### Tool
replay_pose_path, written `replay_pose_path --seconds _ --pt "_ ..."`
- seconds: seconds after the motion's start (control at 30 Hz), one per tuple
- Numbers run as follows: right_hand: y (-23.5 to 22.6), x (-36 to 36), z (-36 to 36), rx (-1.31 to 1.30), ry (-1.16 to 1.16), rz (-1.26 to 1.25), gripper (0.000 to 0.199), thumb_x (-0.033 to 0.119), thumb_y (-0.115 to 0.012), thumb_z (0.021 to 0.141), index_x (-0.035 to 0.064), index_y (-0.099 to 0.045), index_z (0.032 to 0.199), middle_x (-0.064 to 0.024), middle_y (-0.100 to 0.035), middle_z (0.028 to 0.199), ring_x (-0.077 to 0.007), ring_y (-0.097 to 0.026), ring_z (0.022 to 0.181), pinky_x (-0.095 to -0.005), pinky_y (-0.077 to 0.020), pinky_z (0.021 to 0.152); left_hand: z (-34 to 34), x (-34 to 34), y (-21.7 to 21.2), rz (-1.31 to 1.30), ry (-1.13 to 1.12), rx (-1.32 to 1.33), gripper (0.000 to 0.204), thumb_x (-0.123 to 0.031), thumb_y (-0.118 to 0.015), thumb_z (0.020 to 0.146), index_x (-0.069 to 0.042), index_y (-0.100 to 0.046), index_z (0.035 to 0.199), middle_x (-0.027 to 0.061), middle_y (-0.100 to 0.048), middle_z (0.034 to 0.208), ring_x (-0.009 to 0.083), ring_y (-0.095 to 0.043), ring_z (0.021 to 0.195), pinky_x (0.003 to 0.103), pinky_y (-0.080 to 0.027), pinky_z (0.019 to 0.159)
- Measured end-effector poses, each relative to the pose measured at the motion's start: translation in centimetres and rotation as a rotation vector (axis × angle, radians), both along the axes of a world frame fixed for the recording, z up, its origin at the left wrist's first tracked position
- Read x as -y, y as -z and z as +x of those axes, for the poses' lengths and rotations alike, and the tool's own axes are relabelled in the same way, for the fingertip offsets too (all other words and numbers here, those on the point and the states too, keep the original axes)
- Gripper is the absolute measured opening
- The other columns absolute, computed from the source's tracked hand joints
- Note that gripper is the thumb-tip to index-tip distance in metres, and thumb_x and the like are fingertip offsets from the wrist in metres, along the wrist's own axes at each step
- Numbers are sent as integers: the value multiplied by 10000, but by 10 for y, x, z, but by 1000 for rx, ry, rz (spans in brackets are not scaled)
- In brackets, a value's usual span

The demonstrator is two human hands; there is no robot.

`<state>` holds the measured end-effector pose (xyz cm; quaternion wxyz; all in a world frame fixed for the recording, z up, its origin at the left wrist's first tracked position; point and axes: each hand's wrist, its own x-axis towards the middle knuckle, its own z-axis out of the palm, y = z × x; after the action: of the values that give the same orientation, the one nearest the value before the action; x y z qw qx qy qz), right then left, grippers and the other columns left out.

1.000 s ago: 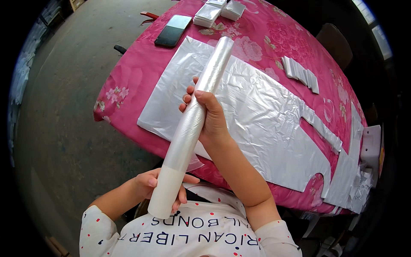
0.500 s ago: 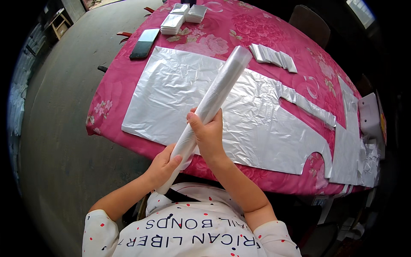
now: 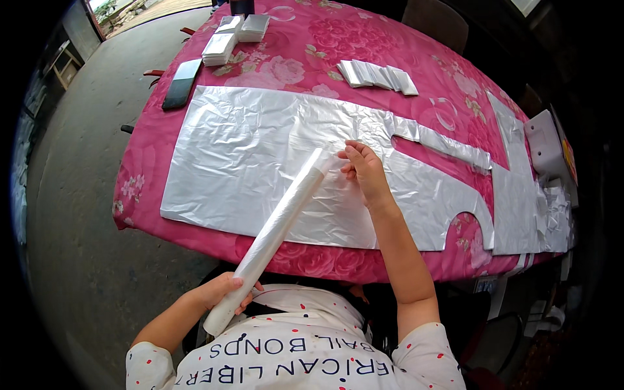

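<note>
A long roll of clear-white plastic film (image 3: 270, 234) slants from my lap over the table edge. Its lower end rests in my left hand (image 3: 224, 289), fingers wrapped round it. At the upper end my right hand (image 3: 365, 170) pinches thinly at what looks like the film's loose, see-through edge; the fingertips partly cover it. Beneath both lies a flat, crinkled, silvery-white plastic piece (image 3: 227, 149), with curved cut-outs and a long strap on its right side.
A pink flowered cloth (image 3: 364, 39) covers the table. Small folded plastic packets (image 3: 377, 76) lie at the back, stacked packets (image 3: 220, 49) at far left beside a phone (image 3: 182, 84). More plastic sheeting (image 3: 517, 208) and a white box (image 3: 546, 143) are at right.
My right hand has let go of the roll's middle and moved up and right to its upper end. The roll has come lower, towards me, and my left hand with it.
</note>
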<state>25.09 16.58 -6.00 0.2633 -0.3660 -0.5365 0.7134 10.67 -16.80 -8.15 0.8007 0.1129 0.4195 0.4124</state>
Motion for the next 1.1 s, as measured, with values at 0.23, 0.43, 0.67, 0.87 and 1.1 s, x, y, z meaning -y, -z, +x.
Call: replay_pose_path --seconds 0.23,0.43,0.67,0.87,1.1 --pt "-11 -8 -6 233 -264 189 316 303 -618 825 25 -609 976 -13 -605 880 -55 -500 655 -195 -409 577 -1 -2 -7 -11 22 -52 733 -582 -645 708 16 -512 1110 53 -529 667 130 -535 535 264 -450 506" --pt "-21 -4 -12 230 -488 87 195 198 -619 829 15 -631 896 3 -596 760 -77 -511 640 -224 -428 596 3 0 -8 -8 57 -240 728 -562 -642 728 14 -501 1151 59 -552 696 134 -565 572 263 -464 530" --pt "-4 -18 8 276 -163 348 147 131 -611 824 -13 -633 839 -1 -580 685 -64 -488 607 -220 -409 562 -5 4 -12 -103 77 -246 623 -463 -612 787 -2 -476 1183 84 -585 776 141 -587 644 275 -495 616" --pt "5 -100 75 409 269 614 183 146 -597 835 -31 -631 866 7 -552 642 -62 -457 571 -233 -383 527 -19 21 -15 -121 183 -161 492 -313 -604 831 -9 -454 1188 73 -581 869 128 -585 777 294 -490 706" --pt "7 -156 150 566 428 744 188 152 -577 855 -21 -635 897 -2 -584 698 -68 -487 616 -232 -410 586 -61 17 -25 -34 500 -252 481 -308 -662 795 -4 -528 1143 81 -618 966 159 -590 882 303 -461 793"
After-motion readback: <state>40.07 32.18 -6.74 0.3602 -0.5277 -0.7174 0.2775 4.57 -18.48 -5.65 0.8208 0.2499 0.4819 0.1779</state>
